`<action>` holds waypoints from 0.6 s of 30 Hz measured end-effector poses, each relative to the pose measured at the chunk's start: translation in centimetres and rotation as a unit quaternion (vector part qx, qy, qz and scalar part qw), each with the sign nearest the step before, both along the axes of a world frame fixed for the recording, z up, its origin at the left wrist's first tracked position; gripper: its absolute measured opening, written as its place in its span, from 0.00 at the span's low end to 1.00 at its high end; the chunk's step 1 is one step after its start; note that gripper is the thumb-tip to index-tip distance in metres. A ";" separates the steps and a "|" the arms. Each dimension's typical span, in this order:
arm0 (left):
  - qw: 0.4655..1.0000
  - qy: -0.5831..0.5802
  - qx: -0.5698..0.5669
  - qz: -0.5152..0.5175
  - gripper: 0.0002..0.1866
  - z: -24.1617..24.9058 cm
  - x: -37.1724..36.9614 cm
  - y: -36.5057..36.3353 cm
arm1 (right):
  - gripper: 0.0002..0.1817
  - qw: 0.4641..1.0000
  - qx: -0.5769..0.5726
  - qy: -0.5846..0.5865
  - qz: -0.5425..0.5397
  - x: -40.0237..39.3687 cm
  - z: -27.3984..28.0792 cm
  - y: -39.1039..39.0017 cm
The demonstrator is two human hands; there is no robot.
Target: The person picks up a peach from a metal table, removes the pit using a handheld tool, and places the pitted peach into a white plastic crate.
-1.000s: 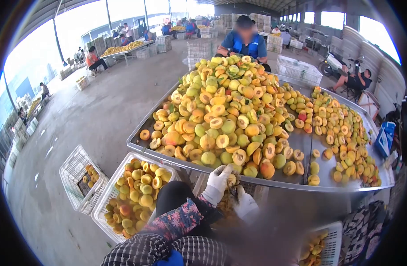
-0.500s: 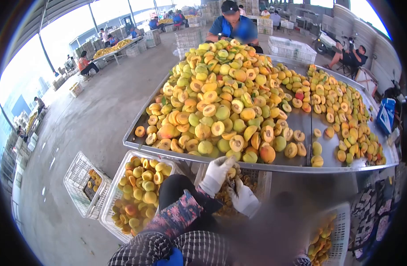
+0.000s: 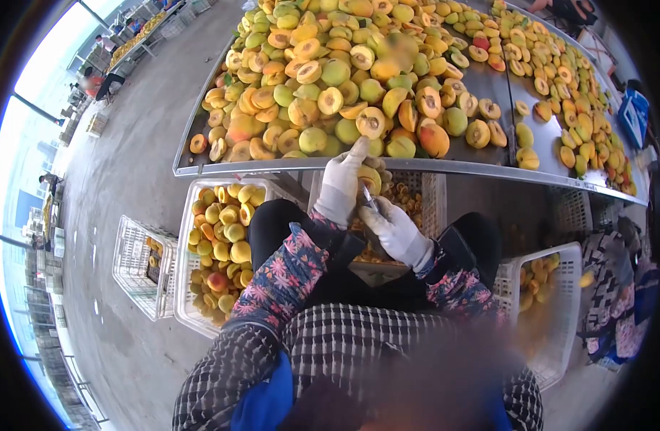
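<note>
Below the front edge of the metal table, my left hand point(image 3: 342, 188), in a white glove, is closed around a yellow peach point(image 3: 371, 177). My right hand point(image 3: 399, 235), gloved too, grips a small knife-like tool point(image 3: 370, 197), its metal end against the peach; its exact shape is too small to tell. A white crate point(image 3: 435, 205) holding cut peach pieces sits beneath both hands, between my knees. Just beyond the hands, a large heap of halved and whole peaches point(image 3: 330, 100) covers much of the table.
The table's raised metal rim point(image 3: 272, 167) runs close in front of my hands. At my left stand a crate point(image 3: 184, 244) full of peach halves and another crate point(image 3: 128, 276) with a few pieces. A further crate point(image 3: 573, 316) with peaches is at my right.
My view has tipped downward, so the person across the table is out of frame. My hands stay together, and the peach and the tool's metal end now show more clearly.
</note>
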State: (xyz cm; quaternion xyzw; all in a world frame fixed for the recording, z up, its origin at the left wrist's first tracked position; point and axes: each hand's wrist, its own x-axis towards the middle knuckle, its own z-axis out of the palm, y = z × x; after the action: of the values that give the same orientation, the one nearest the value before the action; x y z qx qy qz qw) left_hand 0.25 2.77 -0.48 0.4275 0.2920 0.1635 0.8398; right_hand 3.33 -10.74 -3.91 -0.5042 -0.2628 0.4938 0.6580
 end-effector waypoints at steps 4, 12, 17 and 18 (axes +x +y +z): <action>0.998 0.009 0.003 -0.061 0.25 -0.4 -0.3 0.9 | 0.14 0.998 -0.030 0.061 0.013 0.0 1.2 -0.4; 0.999 -0.010 -0.003 0.039 0.28 -0.7 -0.2 -0.4 | 0.12 0.995 -0.035 0.096 0.012 -0.4 1.6 -0.3; 0.996 -0.074 0.047 0.032 0.28 -0.6 -0.5 -0.6 | 0.14 0.940 -0.083 0.325 0.065 0.6 2.8 -1.4; 0.995 -0.075 0.055 0.025 0.28 -0.6 -0.5 -0.6 | 0.14 0.936 -0.078 0.336 0.076 0.8 2.7 -1.6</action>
State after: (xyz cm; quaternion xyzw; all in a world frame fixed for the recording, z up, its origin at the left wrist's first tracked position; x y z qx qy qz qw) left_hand -0.26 2.20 -1.03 0.4521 0.2297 0.2315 0.8302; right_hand 4.12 -12.32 -1.24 -0.3373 -0.0250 0.7021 0.6266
